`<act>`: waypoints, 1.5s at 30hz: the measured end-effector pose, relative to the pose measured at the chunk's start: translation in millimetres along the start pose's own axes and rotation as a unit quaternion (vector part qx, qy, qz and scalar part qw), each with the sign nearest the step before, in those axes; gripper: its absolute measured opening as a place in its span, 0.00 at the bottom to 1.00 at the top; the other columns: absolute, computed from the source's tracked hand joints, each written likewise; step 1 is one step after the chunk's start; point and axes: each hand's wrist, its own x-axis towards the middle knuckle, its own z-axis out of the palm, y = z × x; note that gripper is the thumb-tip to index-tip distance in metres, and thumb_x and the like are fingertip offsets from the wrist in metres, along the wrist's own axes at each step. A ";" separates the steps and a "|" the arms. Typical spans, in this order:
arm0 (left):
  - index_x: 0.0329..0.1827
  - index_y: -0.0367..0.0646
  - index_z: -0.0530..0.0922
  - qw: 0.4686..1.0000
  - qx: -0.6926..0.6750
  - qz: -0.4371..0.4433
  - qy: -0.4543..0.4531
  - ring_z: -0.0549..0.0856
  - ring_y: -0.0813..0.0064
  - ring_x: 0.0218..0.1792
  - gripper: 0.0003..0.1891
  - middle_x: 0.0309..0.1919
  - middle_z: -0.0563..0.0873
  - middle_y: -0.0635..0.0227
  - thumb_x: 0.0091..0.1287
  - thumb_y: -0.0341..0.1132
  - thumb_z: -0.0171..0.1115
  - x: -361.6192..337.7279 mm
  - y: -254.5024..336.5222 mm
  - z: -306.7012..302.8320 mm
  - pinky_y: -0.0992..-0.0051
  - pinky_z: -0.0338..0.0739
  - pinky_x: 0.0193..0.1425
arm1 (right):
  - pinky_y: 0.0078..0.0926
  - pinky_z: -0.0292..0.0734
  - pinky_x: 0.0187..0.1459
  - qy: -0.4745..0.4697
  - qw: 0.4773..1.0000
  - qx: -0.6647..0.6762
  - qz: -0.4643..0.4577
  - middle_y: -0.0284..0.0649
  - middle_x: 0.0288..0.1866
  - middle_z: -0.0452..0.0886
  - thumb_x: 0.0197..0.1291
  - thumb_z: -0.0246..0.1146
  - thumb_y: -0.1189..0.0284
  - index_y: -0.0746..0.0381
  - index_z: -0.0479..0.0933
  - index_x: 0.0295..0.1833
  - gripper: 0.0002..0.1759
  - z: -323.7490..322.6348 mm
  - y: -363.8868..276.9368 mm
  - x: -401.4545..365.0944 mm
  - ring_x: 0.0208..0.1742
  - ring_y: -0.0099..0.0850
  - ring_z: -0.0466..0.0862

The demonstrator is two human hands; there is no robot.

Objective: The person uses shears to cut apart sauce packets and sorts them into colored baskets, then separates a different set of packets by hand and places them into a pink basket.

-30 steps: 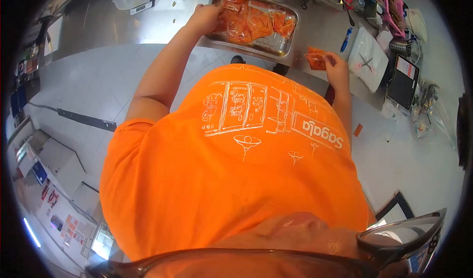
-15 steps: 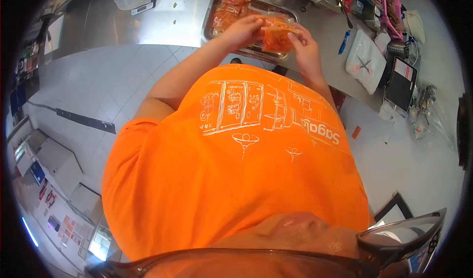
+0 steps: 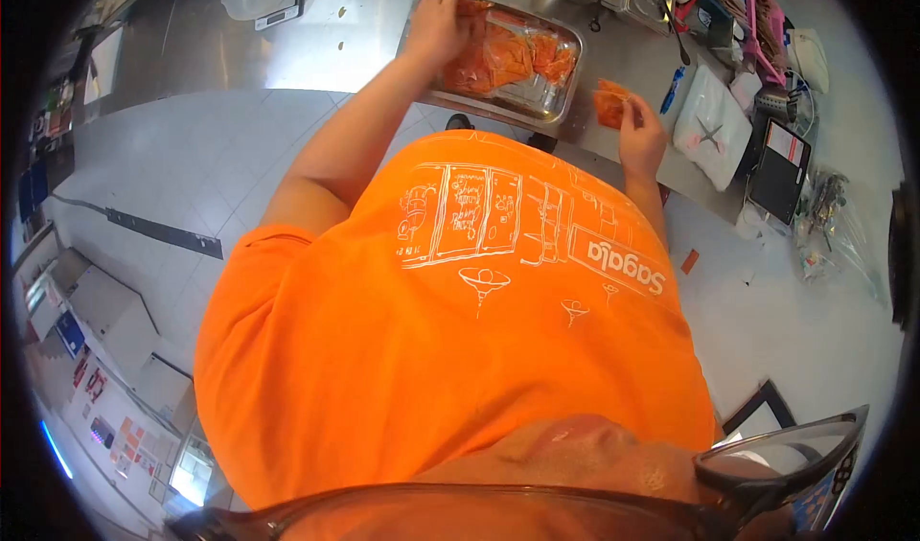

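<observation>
Right hand [image 3: 641,137] clamps a flat, clear-wrapped orange packet [image 3: 609,106] above the metal worktop [image 3: 628,62], beside the rectangular steel tray [image 3: 550,115]; left hand [image 3: 438,31] touches bagged orange food [image 3: 505,60] inside, grip unclear.

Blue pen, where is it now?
In the head view, the blue pen lies toward the right on the counter, just left of the white bag.

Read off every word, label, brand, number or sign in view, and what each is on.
"Sagala", upside down, on the orange shirt; fifth letter unclear, maybe "j".
"X", or an X-shaped mark, on the white package.
Too small or blurred to read: lettering in the shirt's drawing, the tablet screen, the wall papers.
No readable numbers.
</observation>
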 end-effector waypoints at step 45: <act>0.57 0.35 0.75 0.815 -0.514 -0.161 -0.214 0.85 0.64 0.52 0.20 0.52 0.84 0.59 0.71 0.42 0.61 11.3 131.3 -47.8 0.66 0.80 0.58 | 0.31 0.76 0.43 0.015 0.995 0.091 -0.045 0.47 0.36 0.86 0.65 0.62 0.70 0.65 0.81 0.45 0.10 -143.6 -5.7 -95.0 0.37 0.34 0.84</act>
